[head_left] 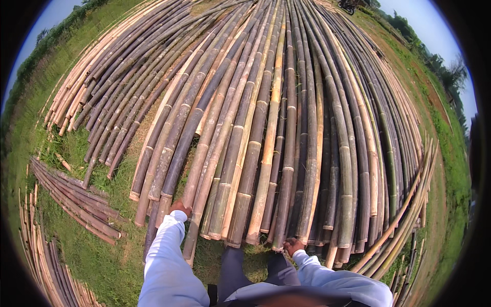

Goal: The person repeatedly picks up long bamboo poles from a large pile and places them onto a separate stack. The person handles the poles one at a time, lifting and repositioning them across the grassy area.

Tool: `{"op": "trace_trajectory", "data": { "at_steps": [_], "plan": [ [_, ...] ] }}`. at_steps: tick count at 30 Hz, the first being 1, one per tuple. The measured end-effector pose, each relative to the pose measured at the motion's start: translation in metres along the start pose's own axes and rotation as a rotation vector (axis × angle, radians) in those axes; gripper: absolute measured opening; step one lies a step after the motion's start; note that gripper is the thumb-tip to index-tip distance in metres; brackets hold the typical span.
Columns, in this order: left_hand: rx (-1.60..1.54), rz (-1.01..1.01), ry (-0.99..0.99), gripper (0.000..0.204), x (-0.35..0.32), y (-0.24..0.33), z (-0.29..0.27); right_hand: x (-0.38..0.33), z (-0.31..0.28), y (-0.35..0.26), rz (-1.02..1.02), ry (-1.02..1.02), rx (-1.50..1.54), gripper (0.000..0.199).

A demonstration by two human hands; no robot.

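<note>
Head view is showing the left hand [181, 206] bending its fingers against a brown bamboo pole [199, 163] at the bamboo pile's [286, 128] near edge, left of middle; whether they are pinching, I cannot tell. The right hand [293, 246] is reaching that edge right of middle, its grip likewise unclear. Trousered legs [235, 273] are standing before the pile; grass [102, 256] is flanking it.
</note>
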State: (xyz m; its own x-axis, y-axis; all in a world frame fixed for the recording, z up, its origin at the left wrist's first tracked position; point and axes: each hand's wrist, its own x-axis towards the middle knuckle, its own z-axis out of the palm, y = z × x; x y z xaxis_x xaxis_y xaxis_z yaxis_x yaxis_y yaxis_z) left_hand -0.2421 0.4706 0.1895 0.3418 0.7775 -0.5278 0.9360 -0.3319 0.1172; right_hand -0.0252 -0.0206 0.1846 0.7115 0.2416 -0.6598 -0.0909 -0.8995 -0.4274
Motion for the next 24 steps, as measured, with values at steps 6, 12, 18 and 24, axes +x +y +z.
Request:
{"op": "trace_trajectory", "data": {
  "at_steps": [6,12,18,24],
  "plan": [
    [-0.470,0.125,0.142,0.043,-0.076,0.010,0.125,0.054,0.055,0.008,0.100,-0.183,0.529,0.019],
    [-0.950,-0.428,-0.324,0.037,-0.143,-0.026,0.256,0.081,0.166,-0.034,0.261,-0.389,0.520,0.046],
    [-1.380,-0.814,-0.501,0.057,-0.126,-0.039,0.317,0.108,0.314,-0.048,0.353,-0.186,0.596,0.065],
    [-1.685,-0.775,-0.348,0.050,-0.094,-0.023,0.352,0.095,0.379,-0.057,0.581,-0.121,0.532,0.064]
  ]
}}
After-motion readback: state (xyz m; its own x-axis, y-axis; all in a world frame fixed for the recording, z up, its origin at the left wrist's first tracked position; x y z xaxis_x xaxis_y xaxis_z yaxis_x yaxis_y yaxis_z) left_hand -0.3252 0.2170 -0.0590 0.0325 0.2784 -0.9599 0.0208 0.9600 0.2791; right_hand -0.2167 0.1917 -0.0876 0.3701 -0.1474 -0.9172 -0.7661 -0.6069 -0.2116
